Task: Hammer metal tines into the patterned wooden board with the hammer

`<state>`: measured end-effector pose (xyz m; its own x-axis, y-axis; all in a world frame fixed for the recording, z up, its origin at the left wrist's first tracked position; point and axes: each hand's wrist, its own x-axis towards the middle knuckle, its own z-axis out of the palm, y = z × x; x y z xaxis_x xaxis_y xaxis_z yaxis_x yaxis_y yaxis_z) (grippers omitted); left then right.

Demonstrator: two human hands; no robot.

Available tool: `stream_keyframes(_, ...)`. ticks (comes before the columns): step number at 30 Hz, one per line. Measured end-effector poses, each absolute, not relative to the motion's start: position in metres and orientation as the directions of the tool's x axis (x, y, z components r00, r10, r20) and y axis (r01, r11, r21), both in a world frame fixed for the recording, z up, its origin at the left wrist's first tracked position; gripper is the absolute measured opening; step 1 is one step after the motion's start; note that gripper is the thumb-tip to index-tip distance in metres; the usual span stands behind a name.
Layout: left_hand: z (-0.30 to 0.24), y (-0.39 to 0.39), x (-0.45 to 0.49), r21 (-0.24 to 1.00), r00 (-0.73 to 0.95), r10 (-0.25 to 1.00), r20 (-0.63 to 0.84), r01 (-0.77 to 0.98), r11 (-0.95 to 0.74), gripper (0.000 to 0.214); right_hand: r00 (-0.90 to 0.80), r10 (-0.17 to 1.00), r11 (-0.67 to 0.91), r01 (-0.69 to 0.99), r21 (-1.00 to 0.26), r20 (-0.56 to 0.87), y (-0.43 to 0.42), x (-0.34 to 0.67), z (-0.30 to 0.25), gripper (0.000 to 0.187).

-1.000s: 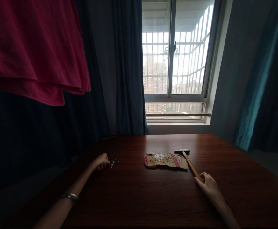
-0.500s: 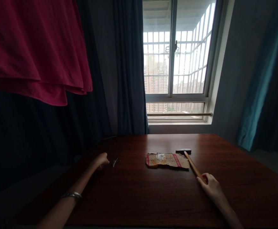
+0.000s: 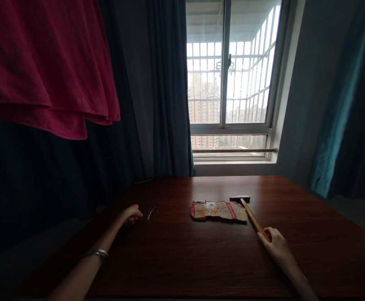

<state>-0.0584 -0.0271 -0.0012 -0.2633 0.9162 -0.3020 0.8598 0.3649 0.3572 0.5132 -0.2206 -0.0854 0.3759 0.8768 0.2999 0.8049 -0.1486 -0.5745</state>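
The reddish-brown tabletop [image 3: 176,259] spreads under both hands. Ahead and left of the right hand [image 3: 275,243] lies a flat, ragged-edged piece [image 3: 218,211], pale and dark-speckled with pinkish-red bands and an orange-brown patch. The hammer [image 3: 252,218], dark-headed with a light wooden handle, lies just beside it; the right hand wraps the handle's near end. The left hand [image 3: 133,215] is narrow, fingers curled; whether it holds anything I cannot tell. Just right of its fingertips lie thin metallic nails [image 3: 149,215], slightly farther off than a second ago; an upright nail [image 3: 205,203] stands at the piece, unchanged
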Motion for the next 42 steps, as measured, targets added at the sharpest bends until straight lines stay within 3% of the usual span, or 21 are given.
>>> stream_keyframes(3, -0.003, -0.023, -0.06, 0.375, -0.313, 0.838, -0.448, 0.784, 0.494, 0.027, 0.375, 0.875, -0.151, 0.813, -0.563, 0.306, -0.22, 0.514, -0.088, 0.034)
stream_keyframes(9, -0.004, -0.021, -0.058, 0.416, -0.29, 0.817, -0.499, 0.746, 0.52, 0.022, 0.385, 0.87, -0.161, 0.814, -0.559, 0.31, -0.22, 0.514, -0.092, 0.033)
stream_keyframes(22, 0.019, -0.047, -0.032, 0.38, -0.298, 0.917, -0.266, 0.842, 0.384, 0.029, 0.396, 0.869, -0.17, 0.8, -0.575, 0.295, -0.227, 0.508, -0.082, 0.033)
stream_keyframes(27, 0.041, -0.047, -0.014, 0.492, -0.082, 0.976, -0.203, 0.853, 0.175, 0.01, 0.486, 0.802, -0.258, 0.807, -0.531, 0.348, -0.228, 0.504, -0.064, 0.048)
stream_keyframes(30, 0.059, -0.054, 0.019, 0.652, 0.076, 0.982, -0.173, 0.756, 0.056, 0.011, 0.483, 0.754, -0.144, 0.783, -0.606, 0.445, -0.231, 0.479, -0.04, 0.042)
stream_keyframes(33, 0.065, -0.07, 0.063, 0.762, 0.235, 0.959, -0.158, 0.647, -0.033, 0.018, 0.316, 0.884, 0.109, 0.577, -0.809, 0.344, -0.234, 0.43, -0.016, 0.037)
stream_keyframes(35, 0.059, -0.085, 0.095, 0.832, 0.387, 0.909, -0.154, 0.546, -0.092, 0.021, 0.19, 0.944, 0.172, 0.419, -0.892, 0.271, -0.236, 0.396, -0.006, 0.037)
stream_keyframes(39, 0.025, -0.117, 0.15, 0.933, 0.567, 0.813, -0.129, 0.348, -0.094, 0.025, 0.078, 0.978, 0.168, 0.242, -0.956, 0.192, -0.228, 0.355, -0.006, 0.041)
stream_keyframes(42, 0.0, -0.133, 0.176, 0.969, 0.56, 0.82, -0.115, 0.244, -0.032, 0.025, 0.08, 0.988, 0.116, 0.192, -0.974, 0.133, -0.217, 0.35, -0.012, 0.041)
